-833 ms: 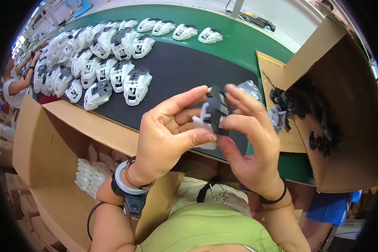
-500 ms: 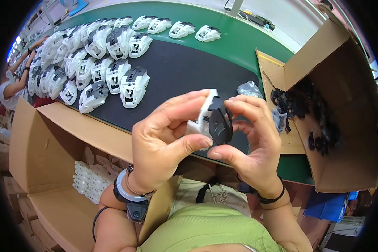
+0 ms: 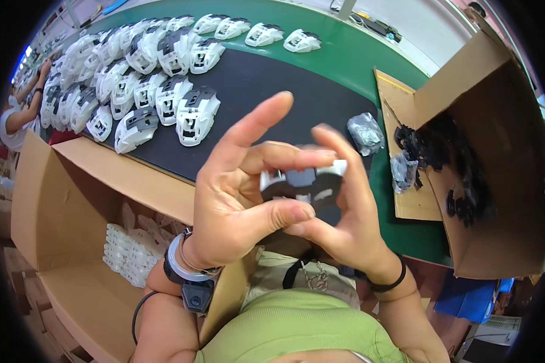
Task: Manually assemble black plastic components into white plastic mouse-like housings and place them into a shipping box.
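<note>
A small black-and-white plastic shell (image 3: 302, 178) is held up between my two hands above the near edge of the bench, its end turned toward me. My left hand (image 3: 224, 187) pinches it between thumb and a finger, while the index finger points up and away. My right hand (image 3: 360, 218) closes on its right side, thumb tip beside the left thumb; the raised right fingertip is blurred. Beyond my hands, several similar white shells with dark grey tops (image 3: 198, 115) stand in close rows on a black mat (image 3: 254, 91).
An open carton (image 3: 72, 212) at lower left holds white plastic parts (image 3: 130, 254). At right, a tipped carton (image 3: 496, 139) contains black parts (image 3: 423, 148); crumpled clear bags (image 3: 365, 133) lie near its flap. Another person's arm (image 3: 33, 103) reaches in at far left.
The shell has turned from edge-on and upright to lying crosswise, end toward me. My left index finger has lifted off it, and my right fingers have shifted along its side.
</note>
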A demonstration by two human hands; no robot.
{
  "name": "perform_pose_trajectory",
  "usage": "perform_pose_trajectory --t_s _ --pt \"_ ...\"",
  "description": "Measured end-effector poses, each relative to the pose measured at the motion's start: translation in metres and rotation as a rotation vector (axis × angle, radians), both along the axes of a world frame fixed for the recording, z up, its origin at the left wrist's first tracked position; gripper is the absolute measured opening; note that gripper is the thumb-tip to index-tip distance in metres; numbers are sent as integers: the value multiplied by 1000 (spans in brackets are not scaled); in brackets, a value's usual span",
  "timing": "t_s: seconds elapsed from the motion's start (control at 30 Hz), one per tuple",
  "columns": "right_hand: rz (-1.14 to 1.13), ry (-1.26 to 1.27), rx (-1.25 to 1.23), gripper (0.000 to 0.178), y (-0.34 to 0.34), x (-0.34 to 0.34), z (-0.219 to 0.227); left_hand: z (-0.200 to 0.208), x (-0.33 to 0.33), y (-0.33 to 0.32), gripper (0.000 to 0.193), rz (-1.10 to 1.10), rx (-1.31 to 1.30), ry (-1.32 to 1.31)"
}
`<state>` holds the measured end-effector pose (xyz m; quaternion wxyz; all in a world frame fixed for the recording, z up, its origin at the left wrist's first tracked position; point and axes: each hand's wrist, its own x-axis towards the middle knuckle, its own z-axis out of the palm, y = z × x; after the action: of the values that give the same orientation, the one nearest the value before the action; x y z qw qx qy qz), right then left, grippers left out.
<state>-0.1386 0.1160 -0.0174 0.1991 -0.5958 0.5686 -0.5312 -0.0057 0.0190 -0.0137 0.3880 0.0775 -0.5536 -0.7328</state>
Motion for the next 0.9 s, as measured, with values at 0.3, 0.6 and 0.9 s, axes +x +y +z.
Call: perform_pose_trajectory --t_s 0.3,0.6,0.9 --pt "-245 311 -213 72 -3 7 -17 -11 -6 6 110 0 -247 -136" --pt "-169 -139 -19 65 -24 18 -14 -16 -5 5 77 184 -305 -304" --pt "-212 27 629 57 -176 -178 15 -19 3 -2 63 320 -471 -199"
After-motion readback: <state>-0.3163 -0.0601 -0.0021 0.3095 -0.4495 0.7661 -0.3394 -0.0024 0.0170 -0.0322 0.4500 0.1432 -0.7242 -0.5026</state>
